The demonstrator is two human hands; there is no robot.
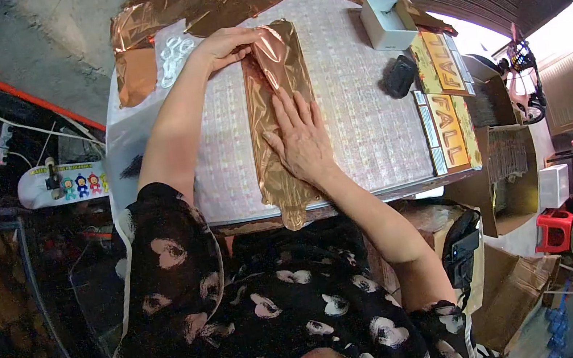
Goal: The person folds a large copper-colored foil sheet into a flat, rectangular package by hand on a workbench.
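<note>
Foil (276, 181) lies under your right hand (302, 146), fingers spread apart; your left hand (230, 46) has fingers pinching its flap.

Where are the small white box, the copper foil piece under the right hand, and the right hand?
White box (395, 40): head view, front wall.
Copper foil piece (281, 193): head view, lower part.
Right hand (306, 148): head view, back of hand.

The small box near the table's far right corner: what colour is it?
White, seen in the head view.
</note>
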